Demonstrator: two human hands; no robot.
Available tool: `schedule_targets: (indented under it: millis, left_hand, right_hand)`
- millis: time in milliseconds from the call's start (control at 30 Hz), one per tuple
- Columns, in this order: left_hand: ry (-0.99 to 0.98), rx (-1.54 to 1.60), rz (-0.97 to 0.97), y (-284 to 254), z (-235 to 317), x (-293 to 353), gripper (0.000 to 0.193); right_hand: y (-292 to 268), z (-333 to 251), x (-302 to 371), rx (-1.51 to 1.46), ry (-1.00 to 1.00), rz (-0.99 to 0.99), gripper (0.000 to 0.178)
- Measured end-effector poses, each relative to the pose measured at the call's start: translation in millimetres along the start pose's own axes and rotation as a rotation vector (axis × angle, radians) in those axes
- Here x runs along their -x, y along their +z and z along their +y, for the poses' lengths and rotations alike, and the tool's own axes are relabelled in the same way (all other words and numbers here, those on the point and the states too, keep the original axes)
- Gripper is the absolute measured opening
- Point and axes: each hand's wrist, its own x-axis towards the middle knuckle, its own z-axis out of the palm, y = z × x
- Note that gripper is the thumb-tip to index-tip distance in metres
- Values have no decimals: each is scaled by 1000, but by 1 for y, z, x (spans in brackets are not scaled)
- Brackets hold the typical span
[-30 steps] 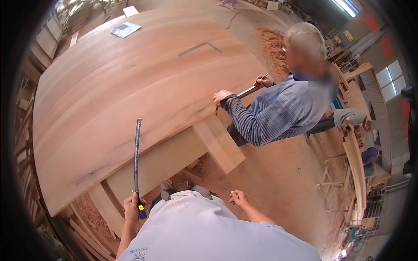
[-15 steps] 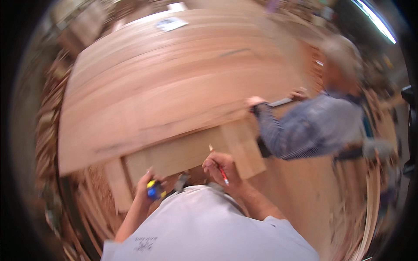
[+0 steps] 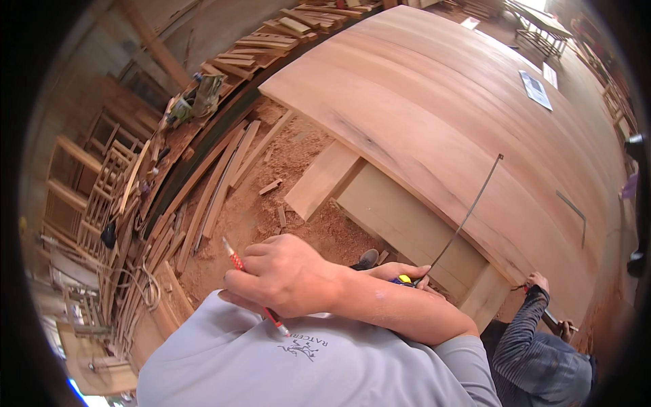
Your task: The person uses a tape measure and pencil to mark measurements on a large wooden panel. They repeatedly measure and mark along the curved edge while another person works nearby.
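Note:
My right hand (image 3: 285, 275) reaches across my chest, closed around a red pencil (image 3: 234, 258) whose tip points up left. My left hand (image 3: 407, 273) is mostly hidden behind that forearm and grips a yellow and blue tape measure (image 3: 403, 279). Its thin metal blade (image 3: 471, 210) stretches up right, and its end rests on the big curved wooden tabletop (image 3: 434, 95). A pale board panel (image 3: 393, 217) stands under the top's near edge.
Another person in a striped sleeve (image 3: 522, 325) has a hand (image 3: 539, 279) at the tabletop edge, lower right. A metal square (image 3: 573, 210) and a booklet (image 3: 536, 88) lie on the top. Loose slats (image 3: 217, 183), sawdust and a power tool (image 3: 196, 98) cover the floor to the left.
The view has swung left toward the floor and slats. My right hand with the pencil has crossed over my chest, and the tape blade is again stretched out onto the tabletop.

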Motion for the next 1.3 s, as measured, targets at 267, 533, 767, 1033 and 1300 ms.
schedule_targets:
  millis: [267, 533, 767, 1033, 1300]
  left_hand:
    - [54, 53, 53, -19, -20, 19, 45]
    - [62, 39, 36, -15, -28, 20, 45]
    - [35, 35, 26, -11, -31, 17, 44]
    - [3, 40, 24, -13, -37, 12, 44]
    - [36, 85, 103, -34, -37, 39, 44]
  right_hand:
    - [54, -9, -22, -99, -81, 70, 28]
    - [50, -21, -25, -116, -26, 152, 26]
    - [33, -27, -5, -81, 12, 33, 28]
    - [50, -30, -4, -69, -10, 219, 27]
    - [34, -38, 14, -49, 17, 220, 26]
